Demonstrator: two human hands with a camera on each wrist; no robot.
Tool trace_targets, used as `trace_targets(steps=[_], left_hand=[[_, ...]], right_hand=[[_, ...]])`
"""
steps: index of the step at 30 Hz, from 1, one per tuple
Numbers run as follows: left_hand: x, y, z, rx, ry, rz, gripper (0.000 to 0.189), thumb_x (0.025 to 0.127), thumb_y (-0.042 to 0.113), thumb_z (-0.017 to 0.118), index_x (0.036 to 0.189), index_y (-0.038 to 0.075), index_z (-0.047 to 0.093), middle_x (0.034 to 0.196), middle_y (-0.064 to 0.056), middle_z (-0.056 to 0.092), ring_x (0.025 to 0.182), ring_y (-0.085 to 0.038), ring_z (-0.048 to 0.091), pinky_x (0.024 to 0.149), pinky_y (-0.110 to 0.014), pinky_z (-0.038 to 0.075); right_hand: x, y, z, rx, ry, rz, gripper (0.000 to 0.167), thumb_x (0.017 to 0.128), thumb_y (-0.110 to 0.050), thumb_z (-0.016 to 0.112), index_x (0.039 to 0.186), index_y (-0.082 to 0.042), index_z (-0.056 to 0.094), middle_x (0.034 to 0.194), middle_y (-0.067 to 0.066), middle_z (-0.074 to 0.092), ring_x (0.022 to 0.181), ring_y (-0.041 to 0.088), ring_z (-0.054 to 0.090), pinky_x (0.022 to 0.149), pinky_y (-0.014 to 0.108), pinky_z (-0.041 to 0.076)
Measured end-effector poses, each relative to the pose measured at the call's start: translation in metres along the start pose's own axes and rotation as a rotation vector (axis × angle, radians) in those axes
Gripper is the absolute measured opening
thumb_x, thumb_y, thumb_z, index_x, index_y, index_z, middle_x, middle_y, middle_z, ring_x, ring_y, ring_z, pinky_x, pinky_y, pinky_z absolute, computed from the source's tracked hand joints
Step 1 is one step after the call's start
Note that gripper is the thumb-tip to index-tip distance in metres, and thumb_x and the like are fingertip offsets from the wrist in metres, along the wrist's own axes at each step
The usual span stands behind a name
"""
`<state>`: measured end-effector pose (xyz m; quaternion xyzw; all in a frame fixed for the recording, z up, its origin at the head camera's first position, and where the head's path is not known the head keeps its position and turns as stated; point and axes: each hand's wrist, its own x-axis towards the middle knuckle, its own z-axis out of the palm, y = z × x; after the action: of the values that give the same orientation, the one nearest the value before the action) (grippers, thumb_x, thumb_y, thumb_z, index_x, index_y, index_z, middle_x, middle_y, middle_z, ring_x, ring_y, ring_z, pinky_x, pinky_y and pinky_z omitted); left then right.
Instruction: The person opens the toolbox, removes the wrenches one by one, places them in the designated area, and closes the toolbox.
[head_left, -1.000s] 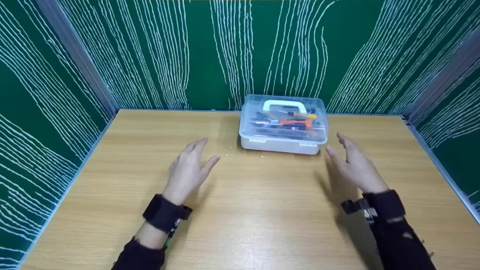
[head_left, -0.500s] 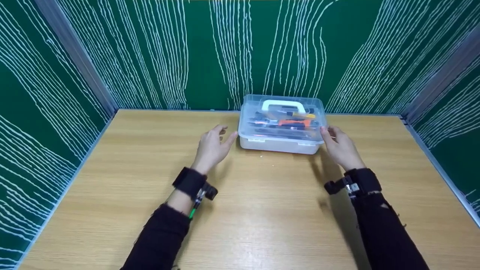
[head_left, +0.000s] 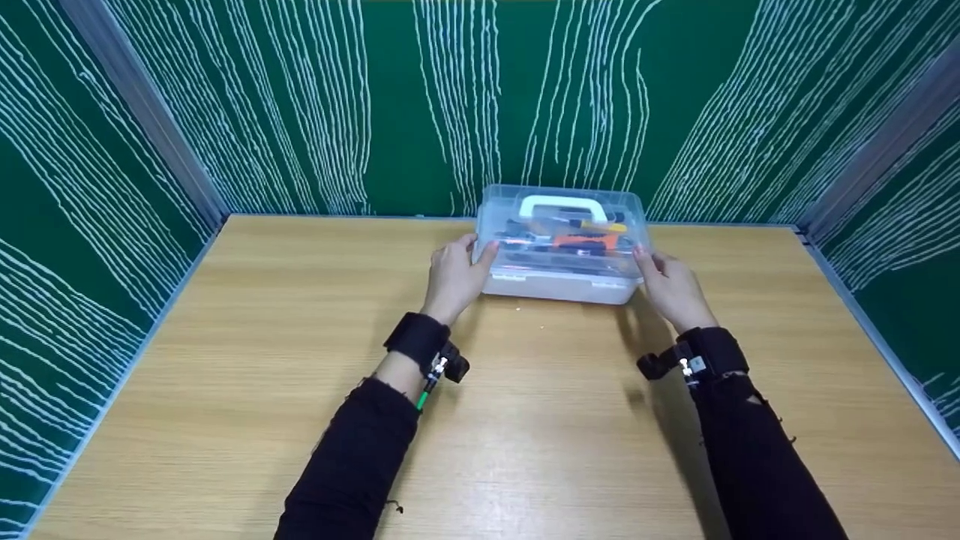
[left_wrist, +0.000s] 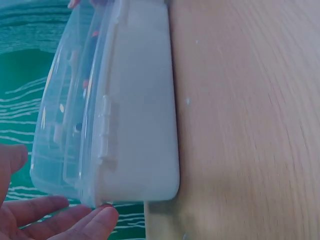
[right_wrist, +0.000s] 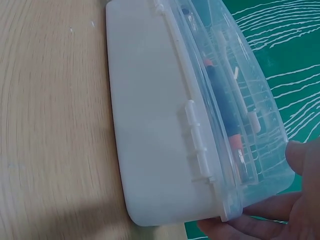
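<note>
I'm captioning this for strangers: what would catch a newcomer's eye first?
Probably the clear-lidded storage box, near the far edge of the wooden table, with an orange item showing inside. Next, the left hand and right hand at its opposite ends. Behind stands the white-streaked green back wall.

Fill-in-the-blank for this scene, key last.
The rectangular white plastic box has its clear plastic lid closed, not ____.
The curved white plastic handle sits on ____ of the lid.
The left hand is at the box's left end, the right hand at its ____.
The green wall behind has lines coloured ____.
Key: open; top; right; white.
</note>
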<state>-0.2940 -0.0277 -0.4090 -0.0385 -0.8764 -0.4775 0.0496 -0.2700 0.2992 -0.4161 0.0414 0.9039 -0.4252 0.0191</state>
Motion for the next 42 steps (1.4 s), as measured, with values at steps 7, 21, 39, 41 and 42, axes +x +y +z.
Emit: trace_targets(steps=[7,21,39,41,42], left_hand=[[0.002,0.003,0.006,0.042,0.06,0.009,0.045,0.11,0.037,0.061,0.134,0.0,0.072,0.129,-0.02,0.074,0.121,-0.033,0.071,0.108,-0.046,0.058],[0.005,0.001,0.0,0.004,0.106,-0.028,0.038,0.106,0.041,0.068,0.117,0.008,0.083,0.119,-0.013,0.081,0.119,-0.031,0.073,0.107,-0.046,0.057],[-0.002,-0.014,-0.014,-0.051,0.046,-0.031,0.038,0.106,0.041,0.069,0.121,0.01,0.082,0.122,-0.012,0.08,0.115,-0.027,0.07,0.107,-0.046,0.054],[-0.002,-0.015,-0.016,-0.061,0.032,-0.033,0.038,0.106,0.041,0.068,0.124,0.01,0.081,0.122,-0.011,0.08,0.115,-0.026,0.069,0.106,-0.044,0.054],[-0.002,-0.015,-0.018,-0.067,0.021,-0.032,0.038,0.106,0.041,0.068,0.125,0.01,0.08,0.121,-0.011,0.08,0.113,-0.026,0.069,0.104,-0.042,0.054]], right_hand=[[-0.001,0.001,-0.001,-0.024,-0.008,-0.003,0.087,0.112,-0.063,0.028,0.164,0.007,0.03,0.166,0.036,0.035,0.158,0.053,0.031,0.131,0.063,0.027],[-0.023,-0.003,0.0,-0.065,0.012,-0.051,0.084,0.113,-0.061,0.033,0.157,0.01,0.043,0.16,0.036,0.044,0.153,0.054,0.04,0.127,0.064,0.034],[-0.079,-0.012,0.018,-0.131,0.062,-0.172,0.068,0.116,-0.049,0.039,0.145,0.01,0.058,0.127,0.04,0.069,0.114,0.052,0.07,0.108,0.063,0.054],[-0.086,-0.014,0.02,-0.146,0.091,-0.201,0.065,0.116,-0.047,0.042,0.141,0.009,0.062,0.104,0.036,0.073,0.087,0.041,0.071,0.094,0.054,0.061],[-0.09,-0.015,0.021,-0.148,0.099,-0.208,0.063,0.115,-0.047,0.043,0.14,0.008,0.064,0.088,0.03,0.071,0.074,0.034,0.065,0.083,0.049,0.061]])
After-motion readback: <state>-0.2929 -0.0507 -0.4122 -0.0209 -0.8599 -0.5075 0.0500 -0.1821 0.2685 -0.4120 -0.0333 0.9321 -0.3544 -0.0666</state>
